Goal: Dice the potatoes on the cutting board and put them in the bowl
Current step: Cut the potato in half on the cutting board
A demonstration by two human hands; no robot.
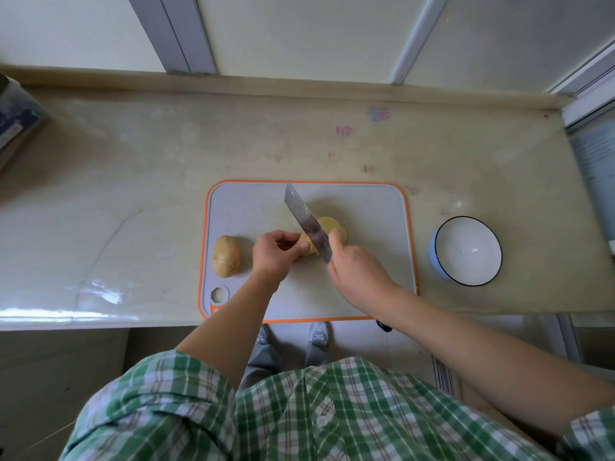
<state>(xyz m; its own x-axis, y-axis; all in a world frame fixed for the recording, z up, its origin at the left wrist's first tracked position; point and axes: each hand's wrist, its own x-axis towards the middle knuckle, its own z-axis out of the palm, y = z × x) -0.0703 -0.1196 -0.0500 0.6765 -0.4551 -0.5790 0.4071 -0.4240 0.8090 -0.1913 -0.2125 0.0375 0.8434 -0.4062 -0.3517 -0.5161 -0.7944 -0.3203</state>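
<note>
A grey cutting board (366, 207) with an orange rim lies on the counter. In its middle my left hand (274, 252) grips a potato (305, 242) from the left. My right hand (356, 271) holds a knife whose wide blade (307, 222) stands in that potato. Cut slices (332, 224) with pale yellow faces lie just right of the blade. A whole potato (226, 256) rests at the board's left edge. A white bowl (467, 251) with a blue outside stands right of the board, nothing in it.
The beige counter (133, 194) has a raised back ledge and faint coloured marks behind the board. A dark printed package (16, 121) lies at the far left. The counter's front edge runs just below the board.
</note>
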